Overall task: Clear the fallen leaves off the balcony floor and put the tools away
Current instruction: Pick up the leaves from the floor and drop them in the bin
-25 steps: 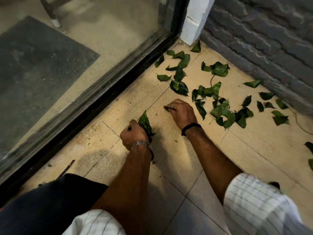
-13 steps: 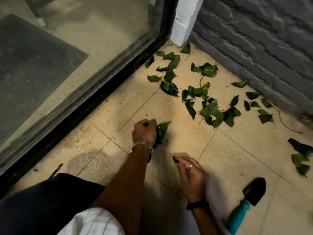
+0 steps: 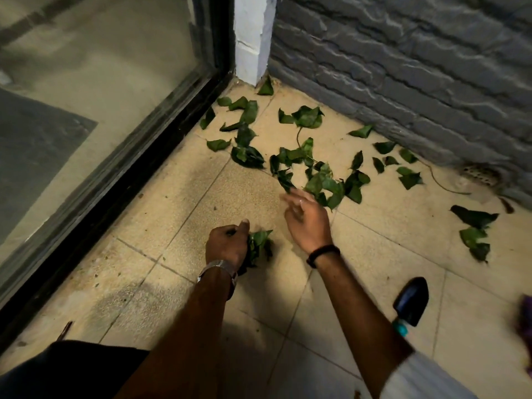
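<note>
Green fallen leaves (image 3: 319, 180) lie scattered over the beige tiled floor (image 3: 374, 254), thickest toward the far corner. My left hand (image 3: 227, 244) rests low on the tiles and grips a bunch of leaves (image 3: 259, 243). My right hand (image 3: 306, 218) hovers just short of the nearest leaves, fingers spread and blurred, holding nothing I can see. A small trowel (image 3: 411, 300) with a black blade and a teal handle lies on the floor by my right forearm.
A glass sliding door with a black frame (image 3: 121, 182) runs along the left. A grey brick wall (image 3: 417, 82) closes the right side, with a white post (image 3: 253, 38) in the corner. A floor drain (image 3: 479, 174) sits at the wall's foot. Something purple (image 3: 525, 326) shows at the right edge.
My right hand has moved forward from near my body toward the leaf pile and spread its fingers. My left hand has kept its bunch of leaves in about the same place.
</note>
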Available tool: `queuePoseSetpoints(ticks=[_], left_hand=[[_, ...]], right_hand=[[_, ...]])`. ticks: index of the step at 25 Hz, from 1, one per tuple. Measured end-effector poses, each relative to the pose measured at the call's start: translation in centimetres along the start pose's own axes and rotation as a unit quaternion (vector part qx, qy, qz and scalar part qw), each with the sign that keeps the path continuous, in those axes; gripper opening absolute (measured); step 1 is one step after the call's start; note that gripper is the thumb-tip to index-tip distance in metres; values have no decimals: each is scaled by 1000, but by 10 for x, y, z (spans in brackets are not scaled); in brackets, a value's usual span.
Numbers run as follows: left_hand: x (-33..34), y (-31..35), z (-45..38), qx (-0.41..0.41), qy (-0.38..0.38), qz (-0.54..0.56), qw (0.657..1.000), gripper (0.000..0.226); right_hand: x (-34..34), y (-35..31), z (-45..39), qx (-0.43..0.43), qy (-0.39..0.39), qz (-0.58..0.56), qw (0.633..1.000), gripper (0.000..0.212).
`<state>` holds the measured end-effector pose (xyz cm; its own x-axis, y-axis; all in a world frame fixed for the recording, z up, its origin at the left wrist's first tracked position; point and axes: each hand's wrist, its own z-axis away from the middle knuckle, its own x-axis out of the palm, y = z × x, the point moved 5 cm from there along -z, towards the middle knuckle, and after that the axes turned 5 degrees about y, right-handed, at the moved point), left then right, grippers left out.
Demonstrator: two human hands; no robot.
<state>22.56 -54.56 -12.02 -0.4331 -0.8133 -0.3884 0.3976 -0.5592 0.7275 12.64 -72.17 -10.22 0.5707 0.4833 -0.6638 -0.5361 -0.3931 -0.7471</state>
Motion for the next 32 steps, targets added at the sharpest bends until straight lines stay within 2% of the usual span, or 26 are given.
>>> queuePoseSetpoints(ticks=[3, 5, 6, 8, 10, 12, 14, 15, 18, 19, 21, 23, 25, 27, 30, 32], left_hand=[[0, -1, 1, -6, -20, 8, 1000, 55], [-3, 1, 2, -16, -26, 11, 999, 55], [-3, 1, 1, -15, -34, 11, 999, 54], [-1, 1, 1, -9, -51, 14, 999, 52], [2, 3, 4, -8, -66, 13, 998, 51], [7, 0, 6, 6, -74, -15, 997, 47], [6, -2, 6, 16, -46, -36, 998, 39], [3, -3, 6, 18, -23, -37, 999, 33], [-5, -6, 1, 7, 12, -31, 999, 25], [-5, -6, 2, 0, 11, -26, 1000, 27], [-5, -7, 3, -6, 12, -22, 1000, 34], [-6, -6, 4, -7, 20, -18, 1000, 39], [-5, -6, 6, -12, 17, -2, 1000, 39], [-4, -7, 6, -19, 10, 8, 1000, 38], [0, -5, 7, -24, -14, 19, 999, 33], [7, -2, 10, -20, -50, 37, 998, 29]], right_hand=[[24, 10, -38, -70, -69, 230, 968, 37], [27, 5, -28, -122, -45, 259, 957, 30], [22, 0, -15, -117, -10, 214, 970, 26], [11, -8, 17, -28, 35, 45, 998, 22], [16, -17, 52, 36, 0, -79, 996, 32], [23, -28, 84, 58, -75, -143, 985, 42], [23, -28, 98, 74, -127, -225, 963, 39], [19, -23, 97, 76, -124, -242, 959, 35], [-5, -1, 66, 72, -27, -189, 979, 25], [-16, 8, 49, 70, 20, -143, 987, 24], [-33, 27, 11, 42, 81, 21, 996, 31], [-33, 44, -21, 1, 52, 207, 977, 40], [-27, 54, -40, -17, 18, 290, 957, 31], [-33, 51, -44, -21, 56, 270, 961, 24], [-50, 39, -13, 4, 161, 130, 978, 21], [-41, 29, 28, 32, 158, 52, 986, 15]])
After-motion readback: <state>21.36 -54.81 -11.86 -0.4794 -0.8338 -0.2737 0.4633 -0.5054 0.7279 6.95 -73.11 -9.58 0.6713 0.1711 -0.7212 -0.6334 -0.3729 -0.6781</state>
